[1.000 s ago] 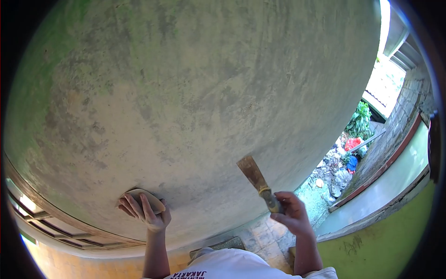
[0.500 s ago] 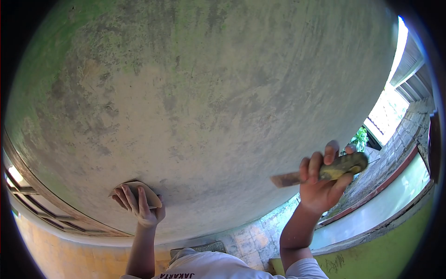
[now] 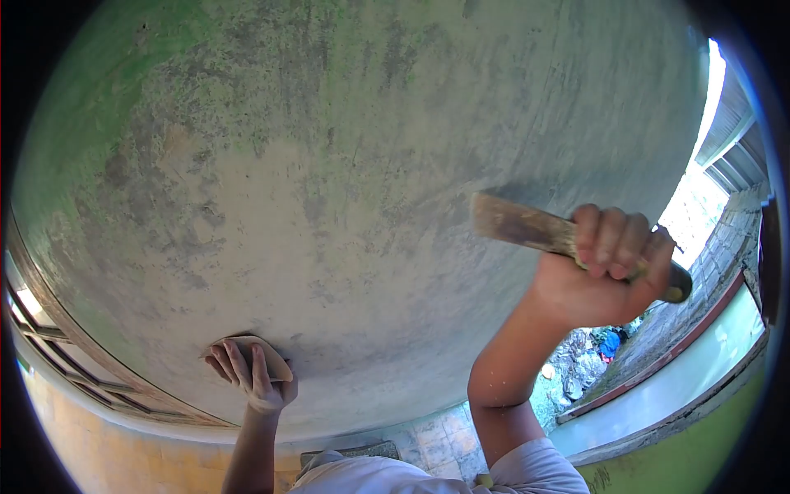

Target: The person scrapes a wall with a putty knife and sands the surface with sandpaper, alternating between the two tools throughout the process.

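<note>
My left hand (image 3: 262, 385) is at the lower left, its fingers curled over a stiff, curved tan sheet (image 3: 278, 362) that looks like sandpaper. The sheet lies close against the patchy wall (image 3: 329, 247). On the right, my raised right hand (image 3: 601, 284) is closed around the handle of a scraper (image 3: 522, 225). Its flat, stained blade points left and slightly up, overlapping the wall in this view. The dark rounded handle end sticks out past the fingers on the right.
Worn green paint and grey blotches cover the wall. A wooden-framed window (image 3: 74, 354) borders it at the lower left. Tiled floor (image 3: 436, 436) shows below. At the right are a low wall with a red-brown edge (image 3: 658, 362), rubble with a blue item (image 3: 609, 344), and a roof (image 3: 732, 148).
My right hand has risen and turned over with the scraper, the blade swinging higher toward the wall. My left hand and the tan sheet have barely shifted.
</note>
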Demonstrator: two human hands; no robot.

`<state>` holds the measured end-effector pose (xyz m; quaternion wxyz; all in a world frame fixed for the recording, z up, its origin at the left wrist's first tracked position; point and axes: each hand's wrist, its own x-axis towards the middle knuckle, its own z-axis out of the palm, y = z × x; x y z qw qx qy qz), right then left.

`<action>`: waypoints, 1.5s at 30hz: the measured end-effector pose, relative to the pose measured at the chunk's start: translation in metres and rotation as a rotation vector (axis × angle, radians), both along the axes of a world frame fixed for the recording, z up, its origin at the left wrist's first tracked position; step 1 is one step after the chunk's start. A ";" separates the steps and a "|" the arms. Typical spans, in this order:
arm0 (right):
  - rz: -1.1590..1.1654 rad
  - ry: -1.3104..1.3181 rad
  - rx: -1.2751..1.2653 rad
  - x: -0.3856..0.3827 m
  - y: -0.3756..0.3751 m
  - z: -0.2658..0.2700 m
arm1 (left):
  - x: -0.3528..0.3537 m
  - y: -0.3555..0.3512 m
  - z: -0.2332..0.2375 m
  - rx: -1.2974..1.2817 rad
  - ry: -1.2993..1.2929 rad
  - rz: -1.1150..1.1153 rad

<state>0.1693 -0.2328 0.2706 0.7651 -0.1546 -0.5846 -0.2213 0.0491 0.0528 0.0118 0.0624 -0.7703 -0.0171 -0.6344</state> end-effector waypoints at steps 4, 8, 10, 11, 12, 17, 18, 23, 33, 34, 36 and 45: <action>0.012 -0.115 0.042 -0.009 -0.015 -0.001 | -0.001 0.001 0.000 0.007 0.000 0.012; -0.030 -0.049 0.056 -0.002 0.001 0.000 | 0.000 0.004 -0.010 -0.011 0.020 0.024; -0.032 -0.079 0.020 0.001 -0.003 0.000 | -0.001 0.004 -0.010 -0.014 0.021 0.020; -0.066 -0.079 0.060 0.000 -0.008 -0.003 | -0.001 0.004 -0.010 -0.020 0.022 0.016; -0.102 -0.080 0.100 -0.001 -0.012 -0.005 | -0.001 0.004 -0.008 -0.017 0.020 0.014; -0.066 -0.088 0.137 0.003 -0.006 -0.002 | 0.000 0.002 -0.003 -0.001 -0.005 0.014; -0.082 -0.062 0.051 0.006 -0.001 -0.002 | -0.001 0.002 -0.001 0.000 -0.003 0.014; -0.046 -0.122 0.233 -0.005 -0.024 -0.004 | -0.001 0.003 0.000 0.053 0.018 0.038; 0.047 -0.124 0.152 -0.008 -0.025 -0.005 | 0.000 0.003 -0.002 0.001 -0.003 0.021; 0.048 -0.124 0.148 -0.005 -0.016 -0.005 | 0.000 0.003 -0.002 0.001 -0.004 0.018; 0.013 -0.021 0.022 0.003 -0.003 -0.007 | 0.000 0.002 0.000 0.001 -0.003 0.006; 0.007 -0.094 0.016 0.012 0.005 -0.014 | -0.001 0.002 0.001 0.051 0.023 0.025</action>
